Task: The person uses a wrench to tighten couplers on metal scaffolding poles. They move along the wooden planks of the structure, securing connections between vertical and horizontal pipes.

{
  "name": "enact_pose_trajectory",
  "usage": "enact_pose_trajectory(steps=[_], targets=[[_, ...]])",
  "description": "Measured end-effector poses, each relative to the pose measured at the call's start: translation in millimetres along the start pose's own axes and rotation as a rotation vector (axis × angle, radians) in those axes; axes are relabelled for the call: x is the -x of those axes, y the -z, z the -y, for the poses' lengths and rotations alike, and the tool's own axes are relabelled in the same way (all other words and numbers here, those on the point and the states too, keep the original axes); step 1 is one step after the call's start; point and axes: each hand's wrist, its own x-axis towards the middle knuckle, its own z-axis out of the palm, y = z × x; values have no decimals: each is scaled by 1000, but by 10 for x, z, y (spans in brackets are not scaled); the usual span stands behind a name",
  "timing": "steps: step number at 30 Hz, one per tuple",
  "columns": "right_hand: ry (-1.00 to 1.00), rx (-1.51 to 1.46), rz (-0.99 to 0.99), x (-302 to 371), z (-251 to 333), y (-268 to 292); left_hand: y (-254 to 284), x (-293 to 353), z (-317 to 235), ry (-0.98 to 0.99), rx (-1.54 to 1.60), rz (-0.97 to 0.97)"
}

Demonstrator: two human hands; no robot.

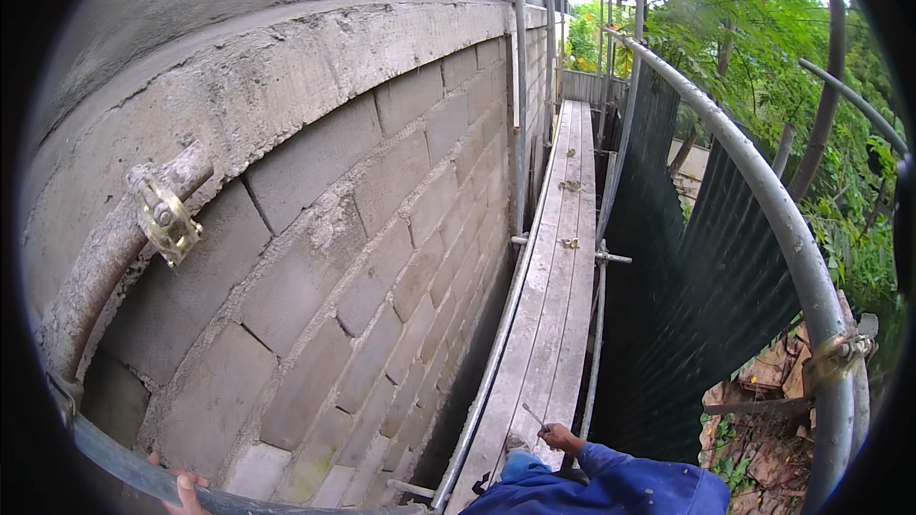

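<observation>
While the right hand [561, 438] pinches a thin metal rod [532, 416] above the scaffold plank [553, 305], left hand [181, 486] fingers curl over a steel tube [134, 467]; loosened grip could drop the rod off the plank edge.

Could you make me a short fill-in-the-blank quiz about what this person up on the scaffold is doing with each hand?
1. The right hand, in a blue sleeve, holds a thin metal ____.
2. The left hand grips a scaffold ____ at the lower edge of the picture.
3. The walkway planks run alongside a grey ____ wall.
4. A yellowish clamp sits on a pipe to the person's ____.

Missing words: rod; pipe; block; left
</observation>
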Motion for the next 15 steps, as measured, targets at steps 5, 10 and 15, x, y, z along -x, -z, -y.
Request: enact_pose_trajectory(steps=[5, 10, 15], targets=[[-20, 131, -30, -169, -232, 313, -90, 87, -30, -80, -6, -123], [-104, 212, -116, -381, -383, 642, -13, 6, 123, 36, 19, -150], [-55, 129, -100, -653, -110, 954, -236, 135, 69, -114, -146, -331]])
